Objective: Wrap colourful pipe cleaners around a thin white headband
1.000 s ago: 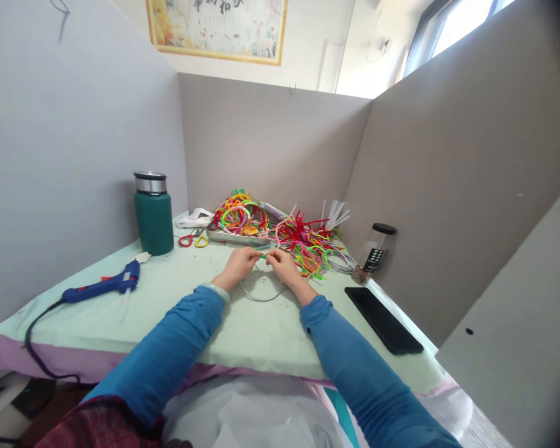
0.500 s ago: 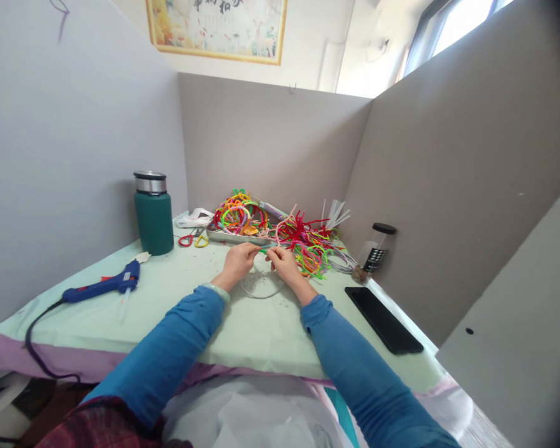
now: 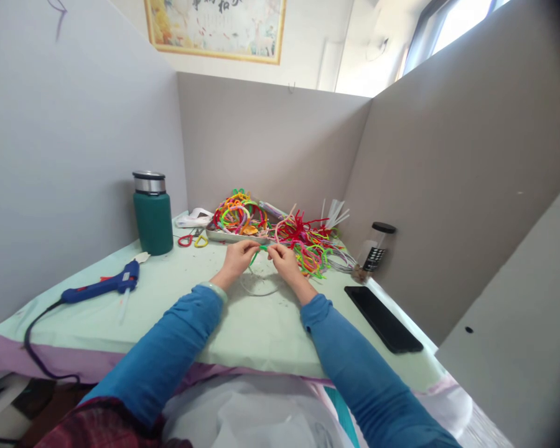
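Pinched a green chenille stem (image 3: 264, 248) between the fingertips of left hand (image 3: 236, 259) and right hand (image 3: 285, 262), at twelve o'clock on a grey wire ring (image 3: 260, 295). Obscured the ring's upper sides behind both hands. Could not clearly make out the stem's ends.

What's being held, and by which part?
The left hand and right hand appear to pinch a thin grey wire loop at its far side, where a thin green strip shows between them.

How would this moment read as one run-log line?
left hand: pinching green strip | right hand: pinching same strip | grey loop: below hands in view | glue gun: on table, left | bottle: upright
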The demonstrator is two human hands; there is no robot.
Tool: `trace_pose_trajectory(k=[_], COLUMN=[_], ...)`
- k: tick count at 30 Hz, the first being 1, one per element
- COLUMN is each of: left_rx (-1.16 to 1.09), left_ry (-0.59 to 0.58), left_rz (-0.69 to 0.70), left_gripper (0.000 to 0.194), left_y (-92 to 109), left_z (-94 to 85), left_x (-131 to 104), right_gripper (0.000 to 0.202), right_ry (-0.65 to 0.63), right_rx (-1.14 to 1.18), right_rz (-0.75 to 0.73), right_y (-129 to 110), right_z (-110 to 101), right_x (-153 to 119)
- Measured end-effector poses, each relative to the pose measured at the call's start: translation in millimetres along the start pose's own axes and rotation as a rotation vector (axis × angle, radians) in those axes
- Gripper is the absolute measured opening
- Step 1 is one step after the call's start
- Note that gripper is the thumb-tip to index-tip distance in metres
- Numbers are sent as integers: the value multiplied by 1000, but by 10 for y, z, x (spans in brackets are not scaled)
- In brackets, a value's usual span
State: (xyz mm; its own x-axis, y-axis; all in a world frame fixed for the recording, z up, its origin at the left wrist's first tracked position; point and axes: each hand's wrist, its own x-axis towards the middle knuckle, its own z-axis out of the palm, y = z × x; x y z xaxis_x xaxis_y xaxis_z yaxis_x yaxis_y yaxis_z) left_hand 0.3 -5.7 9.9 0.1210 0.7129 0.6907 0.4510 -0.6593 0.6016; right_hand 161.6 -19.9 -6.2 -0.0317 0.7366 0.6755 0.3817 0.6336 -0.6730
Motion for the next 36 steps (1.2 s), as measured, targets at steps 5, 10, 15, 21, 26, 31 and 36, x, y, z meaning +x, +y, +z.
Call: trace_pose_trajectory(k=[5, 10, 15, 21, 26, 31, 36], left_rx=[-167, -86, -54, -298, -454, -479, -283], left_ry=[-125, -122, -67, -219, -376, -436, -414], left_rz=[-215, -185, -69, -183, -284, -363, -291], left_gripper=[25, 28, 28, 32, 35, 15, 14], left_y=[-39, -19, 37, 74, 39, -48, -123], left_z=[30, 17, -18, -42, -48, -22, 2], left_x=[16, 11, -1, -11, -11, 0, -9], right_gripper=[25, 25, 22, 22, 21, 19, 19], right_ry=[-6, -3, 21, 11, -40, -87, -110], right_rx=[-41, -50, 0, 38, -9, -39, -70], right_rz=[0, 6, -19, -33, -16, 5, 20], right_y=[9, -23, -80, -90, -37, 15, 24], right_z=[-2, -13, -26, -25, -15, -10, -10], right_x=[-16, -23, -21, -21, -17, -12, -21])
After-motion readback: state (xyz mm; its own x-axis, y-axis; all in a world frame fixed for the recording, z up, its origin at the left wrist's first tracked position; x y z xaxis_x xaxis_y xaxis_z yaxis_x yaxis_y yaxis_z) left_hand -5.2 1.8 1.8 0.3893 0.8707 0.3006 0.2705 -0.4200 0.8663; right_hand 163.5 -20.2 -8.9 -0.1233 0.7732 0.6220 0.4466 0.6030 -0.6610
